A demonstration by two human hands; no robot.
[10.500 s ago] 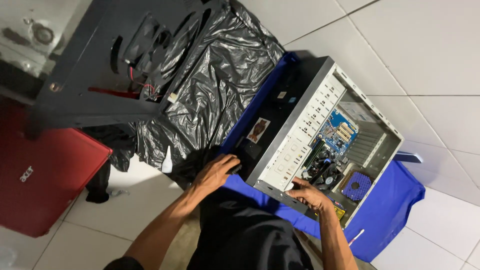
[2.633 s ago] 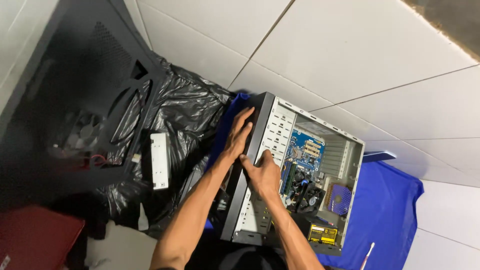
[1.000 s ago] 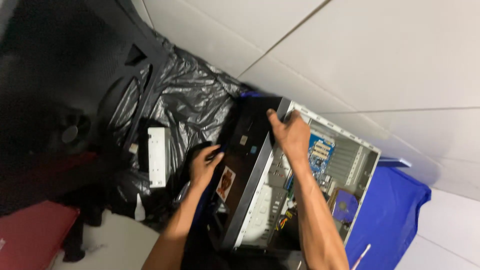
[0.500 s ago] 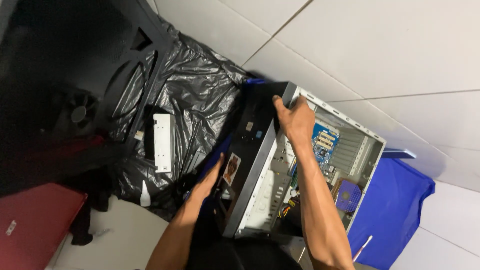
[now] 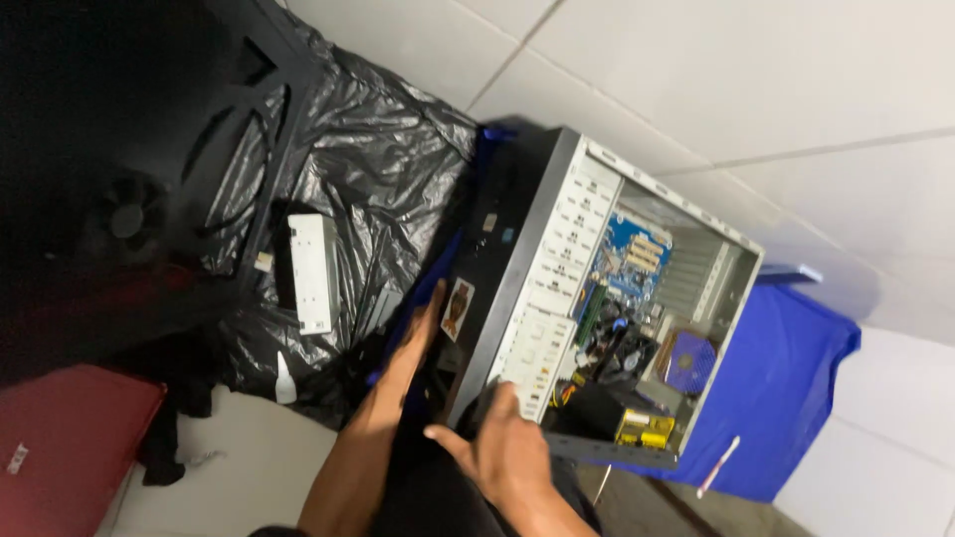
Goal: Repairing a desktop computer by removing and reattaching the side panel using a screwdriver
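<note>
One computer case [image 5: 537, 288], desktop tower type, side panel off, stands on a blue cloth [image 5: 776, 398] spread over a white tiled floor [image 5: 716, 80]. Its black front face is turned toward the left of the view and bears a small sticker. Interior is open to view: a blue circuit board [image 5: 632, 264] toward the rear wall, a fan with dark cabling below it, a violet square part beside that, yellow-labelled block at the lower corner.

Two hands at the case. Left hand [image 5: 423, 333]: flat, fingers extended, laid against the black front face near the sticker, gripping nothing. Right hand [image 5: 497, 447]: fingers spread and loose, at the lower edge of the pale metal frame, fingertips touching it; a firm hold cannot be told.

One black plastic sheet [image 5: 368, 179], crumpled, lies to the left of the case, partly under the cloth. On it: one pale drive unit [image 5: 313, 273], oblong, lying flat. One small white tube [image 5: 286, 380] at the sheet's lower edge. One black perforated panel [image 5: 129, 169] farther left. One red case [image 5: 70, 447] at the bottom-left corner. One thin white stick [image 5: 718, 465] on the cloth's lower edge.
</note>
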